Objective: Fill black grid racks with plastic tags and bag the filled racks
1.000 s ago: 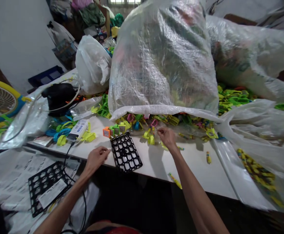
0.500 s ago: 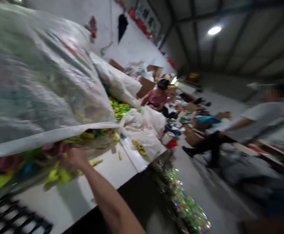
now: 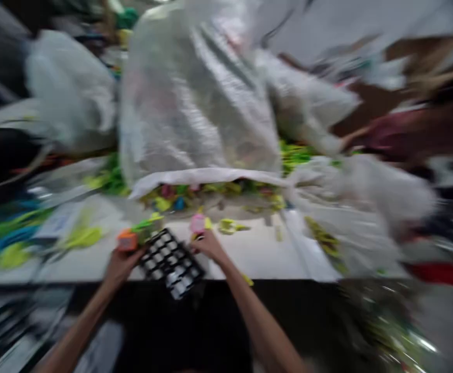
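A black grid tray (image 3: 172,261) lies tilted at the front edge of the white table (image 3: 250,254). At its left side is my left hand (image 3: 122,263), fingers closed at an orange piece (image 3: 127,240) and the tray's corner; the blur hides the exact hold. Just right of the tray, my right hand (image 3: 207,243) has its fingers drawn together below a pink piece (image 3: 197,224). Whether it grips that piece is too blurred to tell. Green pieces (image 3: 143,225) sit behind the tray, and a yellow-green piece (image 3: 227,226) lies to the right.
A big translucent sack (image 3: 199,103) stands at the back, with small coloured pieces spilling under its white hem (image 3: 211,176). White plastic bags (image 3: 390,191) lie to the right, near a person in a dark pink top (image 3: 416,134). Blue and green strips (image 3: 12,233) are on the left.
The view has swung left and down. My left hand and the whole tray have come into view. My right hand has come back from the pile to beside the tray.
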A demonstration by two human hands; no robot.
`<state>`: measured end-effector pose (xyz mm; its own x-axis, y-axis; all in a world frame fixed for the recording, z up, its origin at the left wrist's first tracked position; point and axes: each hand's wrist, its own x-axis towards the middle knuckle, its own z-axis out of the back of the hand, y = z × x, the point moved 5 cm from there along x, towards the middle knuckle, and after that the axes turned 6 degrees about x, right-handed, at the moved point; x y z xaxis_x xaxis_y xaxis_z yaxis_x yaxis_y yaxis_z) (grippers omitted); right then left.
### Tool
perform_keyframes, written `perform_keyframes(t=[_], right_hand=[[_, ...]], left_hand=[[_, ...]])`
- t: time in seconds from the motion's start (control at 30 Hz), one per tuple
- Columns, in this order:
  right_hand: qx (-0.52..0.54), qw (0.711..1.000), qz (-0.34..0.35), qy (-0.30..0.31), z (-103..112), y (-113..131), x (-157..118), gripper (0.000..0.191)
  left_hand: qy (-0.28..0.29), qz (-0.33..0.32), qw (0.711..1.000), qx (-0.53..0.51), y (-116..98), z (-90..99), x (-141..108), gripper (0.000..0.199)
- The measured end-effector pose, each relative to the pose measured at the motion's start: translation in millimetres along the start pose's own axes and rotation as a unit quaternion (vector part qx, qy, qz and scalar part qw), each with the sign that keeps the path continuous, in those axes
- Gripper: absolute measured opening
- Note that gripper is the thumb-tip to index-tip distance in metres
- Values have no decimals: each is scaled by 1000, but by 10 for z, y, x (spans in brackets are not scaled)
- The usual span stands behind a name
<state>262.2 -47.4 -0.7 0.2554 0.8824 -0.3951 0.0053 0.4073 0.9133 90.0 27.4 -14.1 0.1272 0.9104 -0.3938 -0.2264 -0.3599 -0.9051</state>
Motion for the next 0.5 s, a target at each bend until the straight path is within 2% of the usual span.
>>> perform_keyframes(t=[0.03,0.07,0.13,0.2,0.33,0.5], right_hand=[[16,1000,14,10,-45,-4,60,15],[37,999,28,22,-92,-12,134,11],[70,997,38,18,-168,-39,271,8],[82,996,42,2,-245,-38,365,11],[74,996,55,-9,-436,28,580,16],[-16,998,53,27,-538,38,867,15]], left_hand=[[-33,0,999,15,100,311,-36,33],[-55,-5,998,29,172,533,-65,26],[-80,-21,996,43,261,740,-65,26],[-85,-40,995,41,304,741,-12,33],[-81,-66,994,25,346,628,59,39],[-78,-63,995,10,443,665,85,43]])
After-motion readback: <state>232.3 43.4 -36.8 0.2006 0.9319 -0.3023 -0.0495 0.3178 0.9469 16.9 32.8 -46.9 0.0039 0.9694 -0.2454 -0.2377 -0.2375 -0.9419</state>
